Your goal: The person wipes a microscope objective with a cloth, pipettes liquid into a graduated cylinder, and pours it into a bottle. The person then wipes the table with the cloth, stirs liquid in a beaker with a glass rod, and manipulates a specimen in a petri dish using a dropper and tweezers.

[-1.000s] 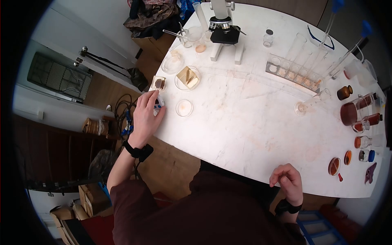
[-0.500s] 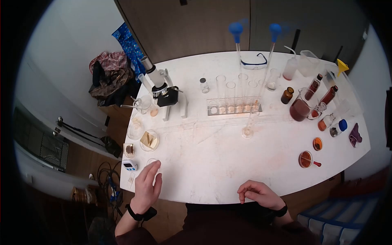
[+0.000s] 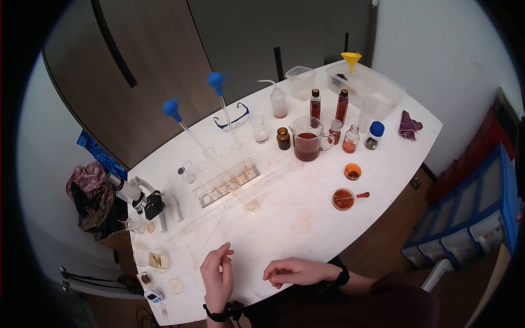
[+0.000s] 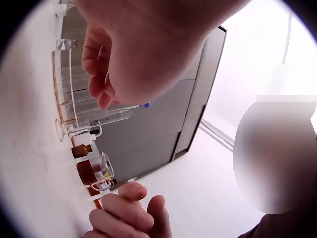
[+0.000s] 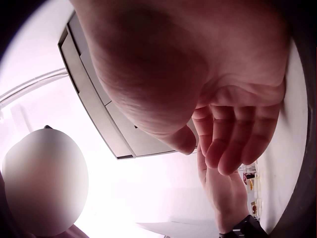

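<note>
My left hand (image 3: 217, 276) is over the near part of the white table (image 3: 295, 235), its fingers loosely bent with nothing in them. To its right, my right hand (image 3: 298, 271) rests near the table's front edge, fingers loosely curled and likewise holding nothing. Both wrist views show bare palms and relaxed fingers, the two hands facing each other a short way apart. Beyond them stand a glass cylinder on a round foot (image 3: 251, 207) and a rack (image 3: 229, 183) of test tubes. Left of the left hand lie a small clear dish (image 3: 175, 286) and a white-and-blue timer (image 3: 153, 296).
A microscope (image 3: 146, 203) stands at the left edge. Toward the back right are a jug of dark red liquid (image 3: 307, 146), a brown bottle (image 3: 283, 139), a wash bottle (image 3: 278, 103) and safety glasses (image 3: 232, 118). Dishes of orange-brown material (image 3: 343, 199) sit at right.
The left hand has left the timer and moved right, toward the right hand. The head view has swung to the right, bringing the right side of the table into the middle.
</note>
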The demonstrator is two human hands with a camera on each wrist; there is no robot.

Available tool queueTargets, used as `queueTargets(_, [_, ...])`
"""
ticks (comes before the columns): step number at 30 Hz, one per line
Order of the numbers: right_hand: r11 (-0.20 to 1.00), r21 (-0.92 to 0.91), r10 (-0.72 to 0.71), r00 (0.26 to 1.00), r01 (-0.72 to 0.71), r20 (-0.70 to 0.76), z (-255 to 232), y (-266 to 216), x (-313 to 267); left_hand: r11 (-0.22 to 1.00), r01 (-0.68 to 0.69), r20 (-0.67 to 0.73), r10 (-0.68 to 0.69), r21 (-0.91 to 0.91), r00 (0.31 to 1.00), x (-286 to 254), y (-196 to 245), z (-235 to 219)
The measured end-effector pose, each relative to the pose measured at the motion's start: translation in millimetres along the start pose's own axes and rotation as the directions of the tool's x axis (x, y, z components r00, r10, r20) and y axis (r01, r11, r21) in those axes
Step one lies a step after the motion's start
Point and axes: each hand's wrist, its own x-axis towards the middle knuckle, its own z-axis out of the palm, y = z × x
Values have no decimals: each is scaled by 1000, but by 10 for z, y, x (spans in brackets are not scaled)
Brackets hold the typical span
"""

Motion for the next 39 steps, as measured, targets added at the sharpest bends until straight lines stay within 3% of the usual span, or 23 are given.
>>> queueTargets(3, [1000, -18, -12, 1000, 12, 22, -10, 0, 1, 998, 52, -13, -52, 19, 999, -4, -163, 108])
queueTargets(8, [994, -111, -4, 998, 11, 59, -15, 17, 13, 958, 244, -19, -249, -150, 968, -41, -329, 173])
queueTargets(12, [995, -102, -11, 999, 16, 50, -8, -6, 4, 953, 240, -13, -247, -186, 969, -58, -426, 249])
queueTargets(15, [994, -109, -15, 999, 20, 37, -15, 7, 18, 927, 318, 9, -323, -197, 946, -41, -377, 237])
queueTargets(25, [999, -48, -20, 1000, 19, -16, 2, 59, 23, 944, 258, -22, -268, -206, 963, -95, -333, 217])
queueTargets(27, [998, -29, -54, 998, 53, -30, 6, 48, 35, 958, 185, -10, -192, -219, 981, -118, -332, 205])
queueTargets(31, [999, -22, -49, 995, 47, -85, 9, 19, 41, 959, 171, 13, -172, -224, 985, -128, -247, 148])
queueTargets(33, [999, -26, -24, 996, 21, -91, 31, -19, 25, 996, 45, 120, -35, -80, 992, -137, -170, 106])
queueTargets(35, [1000, 10, -14, 988, 16, -152, 39, -29, 37, 993, 68, 102, -57, -100, 993, -187, -120, 68])
queueTargets(37, [998, 68, 10, 983, 2, -183, 26, 14, 34, 993, -37, 121, 51, -115, 991, -168, -93, 35])
queueTargets(39, [989, 137, -34, 985, 58, -172, 27, 25, 39, 993, 7, 127, 8, -121, 992, -179, -74, 12])
